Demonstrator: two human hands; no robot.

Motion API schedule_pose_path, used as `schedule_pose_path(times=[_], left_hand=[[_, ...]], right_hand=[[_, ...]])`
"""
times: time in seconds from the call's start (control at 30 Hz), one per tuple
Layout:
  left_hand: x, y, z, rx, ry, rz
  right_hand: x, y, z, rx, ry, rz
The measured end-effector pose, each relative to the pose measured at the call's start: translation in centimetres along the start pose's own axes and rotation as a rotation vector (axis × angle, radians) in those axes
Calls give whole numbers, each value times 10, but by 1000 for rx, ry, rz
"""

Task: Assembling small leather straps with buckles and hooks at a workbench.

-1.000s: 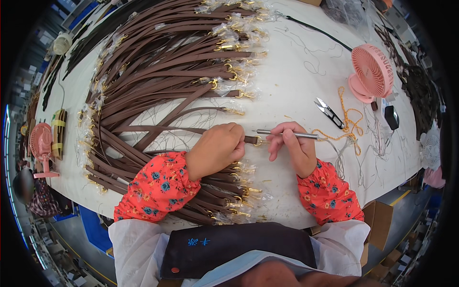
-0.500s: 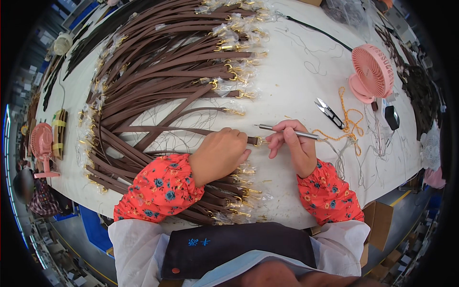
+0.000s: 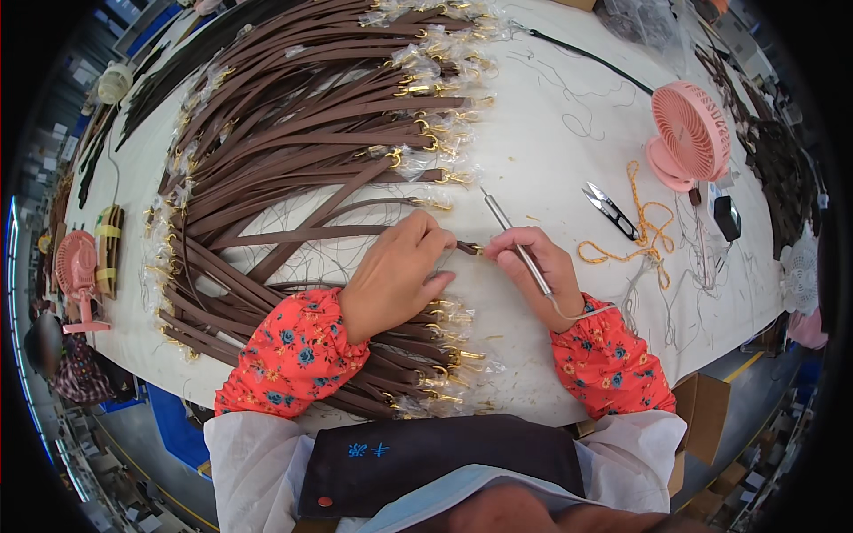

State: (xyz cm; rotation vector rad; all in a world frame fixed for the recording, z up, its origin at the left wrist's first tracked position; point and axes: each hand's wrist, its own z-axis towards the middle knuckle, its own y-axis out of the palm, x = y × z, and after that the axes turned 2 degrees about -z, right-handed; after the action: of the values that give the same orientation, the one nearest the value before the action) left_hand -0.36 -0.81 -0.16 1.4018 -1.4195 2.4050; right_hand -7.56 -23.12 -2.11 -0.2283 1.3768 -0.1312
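A brown strap runs across the pile to my left hand, whose fingers are closed on it near its right end. That end, with small gold hardware, sticks out past my fingers. My right hand is closed around a silver pen-shaped tool with a thin pointed tip, tilted up and to the left. A thin grey cord trails from the tool's lower end past my wrist. My right fingertips are at the gold hardware, and I cannot tell whether they grip it.
Many brown straps with gold clasps in clear plastic cover the white table's left and middle. To the right lie thread snips, a yellow cord, loose threads and a pink fan. Another pink fan stands far left.
The silver tool has swung from nearly level to steeply tilted, its tip now farther from me. My left hand has shifted slightly away from me, and my right fingers have closed in on the strap's end.
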Motion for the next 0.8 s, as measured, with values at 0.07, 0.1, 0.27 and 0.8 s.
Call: schedule_pose_path(times=[0.07, 0.1, 0.27, 0.8], left_hand=[[-1, -1, 2, 88, 96, 129], [-2, -3, 2, 101, 137, 224], [-19, 0, 4, 118, 137, 209], [-7, 6, 0, -14, 168, 43]], right_hand=[[0, 1, 1, -21, -34, -97], [-3, 1, 3, -17, -71, -148], [0, 2, 5, 0, -160, -225], [1, 4, 2, -63, -267, -333]])
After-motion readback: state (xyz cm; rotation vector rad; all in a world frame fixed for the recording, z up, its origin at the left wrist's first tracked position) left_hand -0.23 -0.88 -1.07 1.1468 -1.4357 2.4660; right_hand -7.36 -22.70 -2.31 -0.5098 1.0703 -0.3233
